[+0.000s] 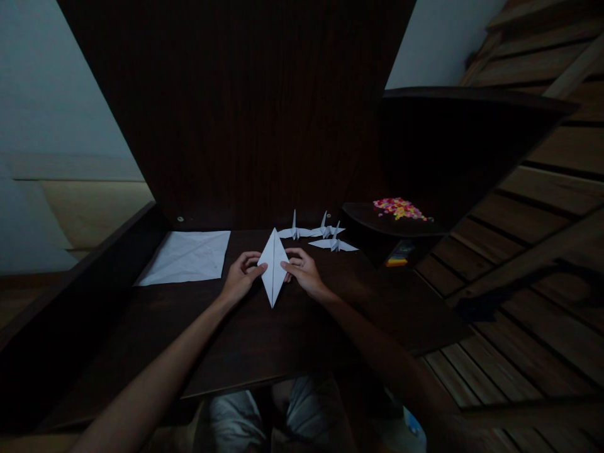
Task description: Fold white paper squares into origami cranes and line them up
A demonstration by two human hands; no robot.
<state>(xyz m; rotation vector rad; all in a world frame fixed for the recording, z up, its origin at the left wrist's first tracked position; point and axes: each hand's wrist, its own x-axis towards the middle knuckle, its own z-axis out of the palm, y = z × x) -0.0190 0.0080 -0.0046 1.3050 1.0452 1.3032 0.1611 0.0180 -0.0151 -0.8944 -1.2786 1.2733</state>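
A white sheet of paper folded into a long diamond (274, 277) is held up above the dark desk, a crease running down its middle. My left hand (243, 272) pinches its left corner, thumb in front and fingers curled behind. At the right corner my right hand (303, 270) grips it the same way. Just behind the diamond stand three white paper cranes: one crane (296, 233) nearest it, another crane (325, 230) farther right, and a third crane (335, 244) in front of that one.
Flat creased white paper (189, 257) lies at the desk's left. A small corner shelf (363, 217) on the right bears a heap of pink, red and yellow bits (400, 208). Below it sits a colourful box (397, 254). A raised side board (94, 283) edges the left.
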